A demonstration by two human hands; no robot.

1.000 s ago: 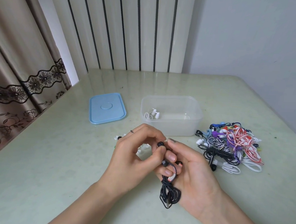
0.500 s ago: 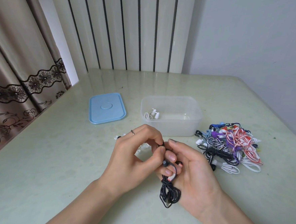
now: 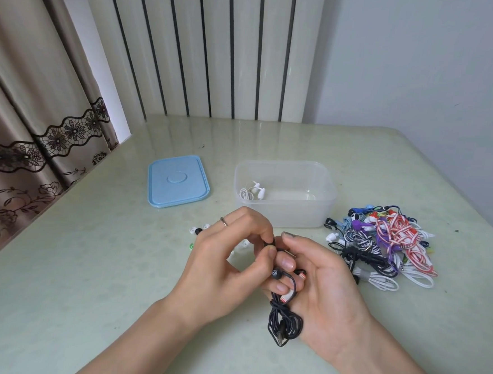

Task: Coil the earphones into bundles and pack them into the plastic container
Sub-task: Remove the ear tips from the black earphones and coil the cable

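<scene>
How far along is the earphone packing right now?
Early on. Done: one white earphone bundle lies in the plastic container, whose blue lid lies off beside it. In hand: both the left hand and the right hand hold black earphones, largely coiled but not yet packed. Left: the tangled pile of earphones to the right, plus a few loose ear tips on the table.

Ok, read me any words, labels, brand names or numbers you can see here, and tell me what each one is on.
No readable text anywhere.
Black earbud: a small white emblem, a symbol, not letters.
Blue lid: a raised circle only, no writing.
Container: no label visible.
Earphone pile: any print is too small to read.
</scene>
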